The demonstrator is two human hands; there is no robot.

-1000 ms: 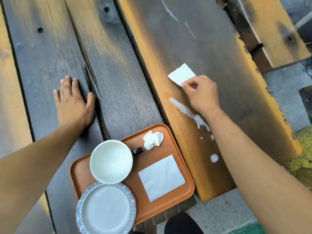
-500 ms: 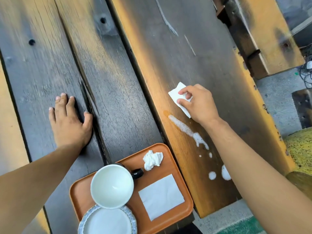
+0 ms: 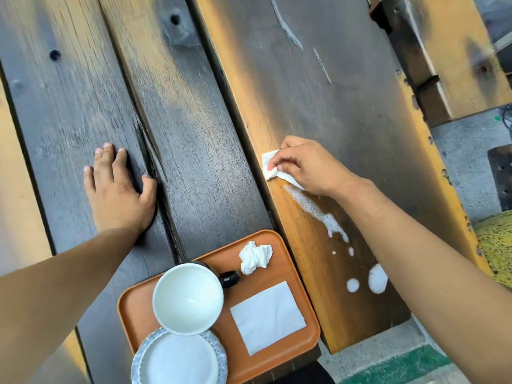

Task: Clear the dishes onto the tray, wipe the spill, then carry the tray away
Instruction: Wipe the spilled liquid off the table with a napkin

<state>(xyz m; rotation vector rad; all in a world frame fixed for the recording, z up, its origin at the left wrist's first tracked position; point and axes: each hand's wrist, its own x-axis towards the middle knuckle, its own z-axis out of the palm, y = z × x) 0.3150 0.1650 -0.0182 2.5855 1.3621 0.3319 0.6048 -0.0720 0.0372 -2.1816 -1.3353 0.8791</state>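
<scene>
Your right hand (image 3: 310, 164) is pinching a white napkin (image 3: 270, 167) against the tabletop (image 3: 346, 92), right at the far end of the milky spill (image 3: 327, 220). The spill is running as a long streak from that hand back toward you, ending in separate drops near your forearm, so the wipe is heading along that axis. Your left hand (image 3: 119, 195) is lying flat and released, well apart. The tray (image 3: 299, 273) is already carrying the dishes. Since a second ago, you are bringing the napkin down from beyond the streak to its tip.
</scene>
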